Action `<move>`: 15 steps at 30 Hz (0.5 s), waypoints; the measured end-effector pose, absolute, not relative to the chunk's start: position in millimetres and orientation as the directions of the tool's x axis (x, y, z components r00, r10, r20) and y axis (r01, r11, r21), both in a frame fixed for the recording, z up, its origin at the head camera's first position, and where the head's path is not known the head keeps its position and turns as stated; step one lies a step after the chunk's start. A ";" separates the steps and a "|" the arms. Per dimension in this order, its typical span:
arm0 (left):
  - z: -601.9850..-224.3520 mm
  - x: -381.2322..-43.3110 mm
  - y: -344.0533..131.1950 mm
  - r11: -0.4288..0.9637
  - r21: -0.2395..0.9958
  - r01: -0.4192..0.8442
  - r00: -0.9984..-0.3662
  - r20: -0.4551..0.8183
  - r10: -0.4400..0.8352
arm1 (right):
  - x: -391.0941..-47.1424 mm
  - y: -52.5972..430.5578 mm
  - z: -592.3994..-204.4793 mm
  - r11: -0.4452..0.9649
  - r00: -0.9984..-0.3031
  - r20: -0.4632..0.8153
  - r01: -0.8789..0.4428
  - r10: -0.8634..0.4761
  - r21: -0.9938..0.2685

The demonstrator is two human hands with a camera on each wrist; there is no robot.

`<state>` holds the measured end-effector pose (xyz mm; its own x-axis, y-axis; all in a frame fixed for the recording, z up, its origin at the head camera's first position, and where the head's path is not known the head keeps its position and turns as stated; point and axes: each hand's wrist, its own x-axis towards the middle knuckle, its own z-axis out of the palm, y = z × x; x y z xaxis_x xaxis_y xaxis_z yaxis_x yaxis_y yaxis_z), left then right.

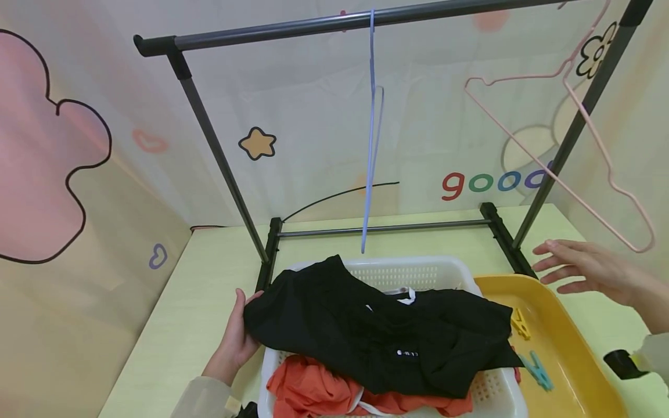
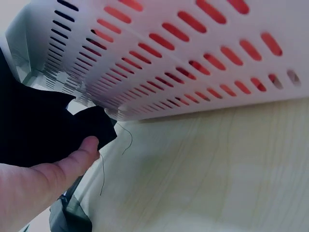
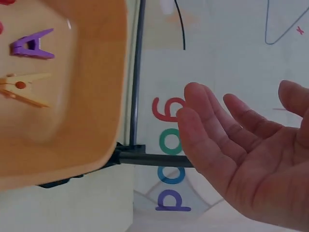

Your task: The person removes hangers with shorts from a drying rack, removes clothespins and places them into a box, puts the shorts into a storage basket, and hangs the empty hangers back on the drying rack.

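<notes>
A black garment with a small white print lies spread across a white slotted basket. Its left end is pinched by my left hand, the thumb lying over the fabric. In the left wrist view the left thumb presses on the black cloth beside the basket's wall. Orange-red clothing shows beneath the garment inside the basket. My right hand is in the air at the right, fingers extended and holding nothing, below a pink hanger.
A dark garment rack spans the table, with a blue hanger on its bar. Beside the basket is a yellow tray holding several clothespins, including a teal one and a purple one. The pink hanger hangs near the right post.
</notes>
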<state>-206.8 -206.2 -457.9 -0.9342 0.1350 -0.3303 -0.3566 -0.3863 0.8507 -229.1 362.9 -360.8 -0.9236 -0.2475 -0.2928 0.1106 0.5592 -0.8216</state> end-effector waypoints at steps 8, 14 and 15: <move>-454.8 -208.4 -203.1 -0.462 0.844 -0.273 -0.962 -0.255 0.101 | -216.9 331.4 -372.4 0.611 -0.796 -0.474 0.172 -0.376 -0.773; -448.3 -207.9 -200.5 -0.439 0.872 -0.215 -0.976 -0.207 0.068 | -210.5 318.9 -377.7 0.609 -0.732 -0.515 0.173 -0.446 -0.774; -446.6 -207.4 -200.1 -0.423 0.883 -0.205 -0.978 -0.196 0.064 | -209.9 317.4 -377.4 0.601 -0.723 -0.515 0.172 -0.461 -0.781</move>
